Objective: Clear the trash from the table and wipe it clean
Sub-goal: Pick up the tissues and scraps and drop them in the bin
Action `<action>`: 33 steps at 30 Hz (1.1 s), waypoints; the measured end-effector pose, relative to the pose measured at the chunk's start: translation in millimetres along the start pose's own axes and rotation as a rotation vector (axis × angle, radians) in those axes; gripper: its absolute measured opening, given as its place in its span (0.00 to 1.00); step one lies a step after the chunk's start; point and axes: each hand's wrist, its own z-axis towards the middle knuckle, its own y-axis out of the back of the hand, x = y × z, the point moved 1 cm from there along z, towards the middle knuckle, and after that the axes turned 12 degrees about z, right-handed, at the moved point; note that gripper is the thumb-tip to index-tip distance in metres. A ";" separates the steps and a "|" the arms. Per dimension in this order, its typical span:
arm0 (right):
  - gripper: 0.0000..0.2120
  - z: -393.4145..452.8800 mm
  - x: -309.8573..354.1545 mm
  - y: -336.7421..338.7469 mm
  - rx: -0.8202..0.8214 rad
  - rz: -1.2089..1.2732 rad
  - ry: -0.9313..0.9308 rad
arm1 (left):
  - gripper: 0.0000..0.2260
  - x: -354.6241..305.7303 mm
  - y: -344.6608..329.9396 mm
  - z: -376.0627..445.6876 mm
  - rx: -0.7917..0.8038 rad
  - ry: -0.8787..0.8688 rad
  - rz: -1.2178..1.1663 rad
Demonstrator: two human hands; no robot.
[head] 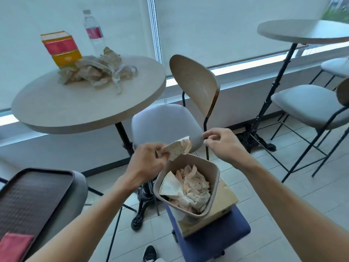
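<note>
Room: tiled floor, blinds over the windows, round table (90,103) at upper left, a chair (170,121) beside it.
Table: crumpled wrappers (98,72), stacked boxes (60,49) and a bottle (93,32) sit near its far edge.
Bin (213,186): lower centre, tilted on a cardboard box (224,201) on a blue stool (217,237), full of paper trash.
Left hand (149,159): centre, pinching a speckled paper (176,148) just above the bin's rim.
Right hand (222,144): right of the paper, fingers curled with the fingertips drawn together; cannot tell whether they hold anything.
Tray (35,193): lower left, on a seat, with a red cloth (14,246) on its near end.
</note>
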 end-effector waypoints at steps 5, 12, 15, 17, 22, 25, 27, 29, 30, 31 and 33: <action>0.05 5.2 17.0 -1.9 0.053 0.061 0.035 | 0.14 -0.5 -31.9 -4.1 0.118 0.060 0.112; 0.05 16.9 44.6 -7.4 0.130 0.083 0.062 | 0.15 -14.2 15.5 11.8 0.039 0.011 0.131; 0.05 28.3 65.5 -12.1 0.143 0.102 0.102 | 0.11 -22.6 57.8 24.7 -0.070 -0.038 0.120; 0.06 37.0 84.9 -18.2 0.157 0.118 0.145 | 0.09 -22.3 90.1 36.3 -0.145 -0.050 0.127; 0.05 54.4 132.6 -38.5 0.156 0.170 0.242 | 0.07 5.5 155.5 71.5 -0.268 -0.002 0.180; 0.04 68.1 156.8 -55.7 0.145 0.172 0.297 | 0.05 32.9 188.3 96.5 -0.346 0.042 0.218; 0.04 76.0 169.2 -67.4 0.151 0.184 0.307 | 0.03 52.4 206.2 113.1 -0.381 0.069 0.248; 0.04 83.5 179.8 -79.8 0.162 0.199 0.316 | 0.04 74.0 220.3 131.1 -0.392 0.125 0.264; 0.04 87.1 184.2 -86.3 0.165 0.199 0.318 | 0.05 85.3 226.0 140.4 -0.395 0.157 0.279; 0.04 92.0 189.1 -93.6 0.166 0.198 0.321 | 0.06 96.6 231.4 151.2 -0.396 0.179 0.306; 0.04 98.8 194.4 -103.8 0.168 0.193 0.321 | 0.12 113.8 235.3 170.4 -0.381 0.186 0.388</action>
